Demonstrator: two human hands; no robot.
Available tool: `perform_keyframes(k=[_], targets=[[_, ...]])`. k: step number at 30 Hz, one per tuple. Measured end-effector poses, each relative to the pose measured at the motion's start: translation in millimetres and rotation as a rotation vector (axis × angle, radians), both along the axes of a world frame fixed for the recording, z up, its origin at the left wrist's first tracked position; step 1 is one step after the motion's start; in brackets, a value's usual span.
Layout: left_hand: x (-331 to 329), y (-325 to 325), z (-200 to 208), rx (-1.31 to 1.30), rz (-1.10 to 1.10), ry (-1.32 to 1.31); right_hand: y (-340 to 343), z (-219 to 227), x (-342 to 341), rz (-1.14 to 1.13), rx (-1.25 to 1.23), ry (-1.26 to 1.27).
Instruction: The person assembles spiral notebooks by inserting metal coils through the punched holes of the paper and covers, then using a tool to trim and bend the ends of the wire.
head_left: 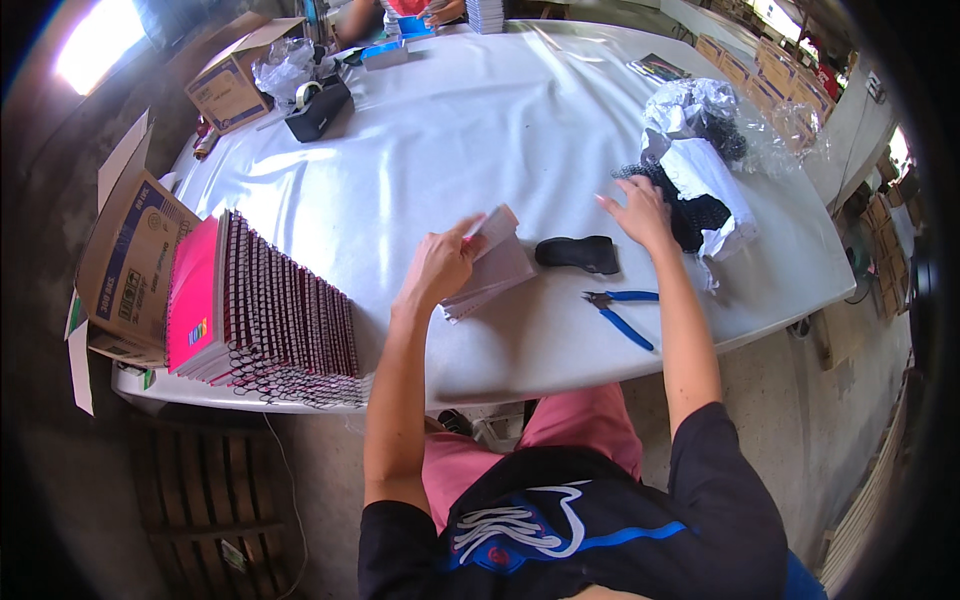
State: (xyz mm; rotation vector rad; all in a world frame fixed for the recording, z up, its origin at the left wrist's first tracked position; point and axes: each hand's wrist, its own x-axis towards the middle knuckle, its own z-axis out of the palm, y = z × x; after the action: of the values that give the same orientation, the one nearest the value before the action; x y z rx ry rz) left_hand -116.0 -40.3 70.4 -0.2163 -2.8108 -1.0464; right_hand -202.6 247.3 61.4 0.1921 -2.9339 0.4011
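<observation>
My left hand [447, 262] is closed on a small block of paper sheets [503, 272], its fingers at the upper edge where a corner lifts. The sheets lie tilted on the table in front of me. My right hand [643, 214] reaches out to the right, fingers apart, beside a bundle of black wire binding coils [690, 215] partly wrapped in white paper [715, 180]. Between the hands rests a smooth black oblong object [578, 254], its kind unclear. Nearer to me are cutting pliers with blue handles [626, 318], jaws to the left.
A tall pile of pink spiral notebooks [270, 310] stands at the left by an open cardboard box [130, 260]. Farther back are a tape dispenser [318, 108], another carton [235, 88] and clear plastic wrap [690, 105]. Another person's hand [440, 12] shows across the white-covered table [450, 130].
</observation>
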Motion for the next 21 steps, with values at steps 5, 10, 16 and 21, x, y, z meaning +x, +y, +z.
perform_keyframes(k=[5,10,16,21], targets=[[3.2,7.2,5.1,-0.175,-0.085,0.047,19.1,-27.4,-27.1,-0.126,0.410,0.104],[7.5,-1.6,-1.3,-0.199,-0.268,0.183,35.5,-5.1,-40.7,-0.102,0.197,0.116],[1.5,-6.6,1.0,-0.193,-0.241,0.061,37.8,40.2,-17.1,0.125,-0.055,0.186],[-6.3,-18.1,3.0,-0.155,-0.208,-0.044,8.7,76.9,31.6,0.334,-0.817,-0.229]])
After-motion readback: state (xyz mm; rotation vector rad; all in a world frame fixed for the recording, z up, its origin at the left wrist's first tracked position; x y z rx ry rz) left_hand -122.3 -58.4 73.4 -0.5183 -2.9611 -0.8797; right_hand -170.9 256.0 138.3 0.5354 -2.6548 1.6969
